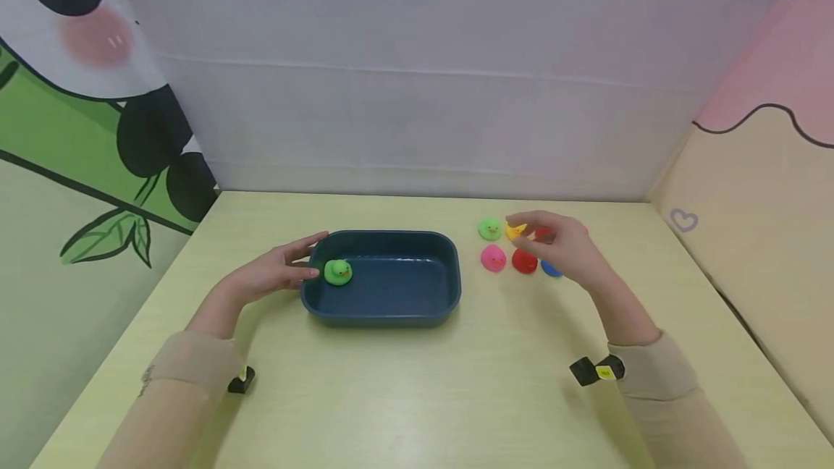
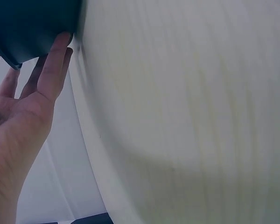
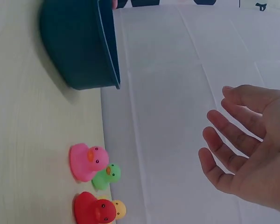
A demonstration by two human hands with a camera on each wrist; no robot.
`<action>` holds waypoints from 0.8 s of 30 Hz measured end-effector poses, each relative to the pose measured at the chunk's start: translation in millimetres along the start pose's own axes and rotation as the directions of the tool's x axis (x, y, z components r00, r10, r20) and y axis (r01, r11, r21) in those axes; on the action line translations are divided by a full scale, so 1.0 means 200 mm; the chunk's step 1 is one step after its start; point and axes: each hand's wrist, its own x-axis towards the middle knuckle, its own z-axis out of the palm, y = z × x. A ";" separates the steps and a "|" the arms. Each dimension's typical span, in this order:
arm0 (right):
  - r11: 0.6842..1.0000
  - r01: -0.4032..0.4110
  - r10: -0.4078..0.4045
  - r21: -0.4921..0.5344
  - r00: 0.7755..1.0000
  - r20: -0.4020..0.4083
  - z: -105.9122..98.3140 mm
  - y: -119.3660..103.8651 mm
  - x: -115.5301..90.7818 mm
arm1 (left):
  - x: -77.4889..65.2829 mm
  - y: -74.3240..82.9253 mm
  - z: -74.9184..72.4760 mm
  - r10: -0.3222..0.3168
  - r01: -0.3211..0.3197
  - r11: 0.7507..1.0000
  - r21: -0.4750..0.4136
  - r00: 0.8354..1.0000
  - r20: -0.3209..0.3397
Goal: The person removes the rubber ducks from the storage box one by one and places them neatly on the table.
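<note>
A dark blue rectangular tub [image 1: 384, 317] stands on the table, with a green rubber duck [image 1: 338, 273] inside at its left end. My left hand [image 1: 276, 272] holds the tub's left end; in the left wrist view, its fingers [image 2: 51, 70] lie against the outer wall. Above the group of ducks hovers my right hand [image 1: 565, 243], fingers loosely bent and nothing in them. Under and beside it are a light green duck [image 1: 490, 229], a yellow duck [image 1: 515, 231], a pink duck [image 1: 493, 258], a red duck [image 1: 524, 261] and a blue duck [image 1: 551, 268], some partly hidden by the hand.
The pale wooden table [image 1: 391, 396] meets a white cloth backdrop [image 1: 404, 129] behind the tub. Printed panels rise on both sides. Another red item [image 1: 542, 233] shows partly behind my right fingers.
</note>
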 end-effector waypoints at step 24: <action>0.958 0.131 -0.147 0.254 0.988 0.042 0.38 -0.30 0.13 | 0.01 -0.01 0.00 0.013 -0.013 1.000 0.001 1.000 0.002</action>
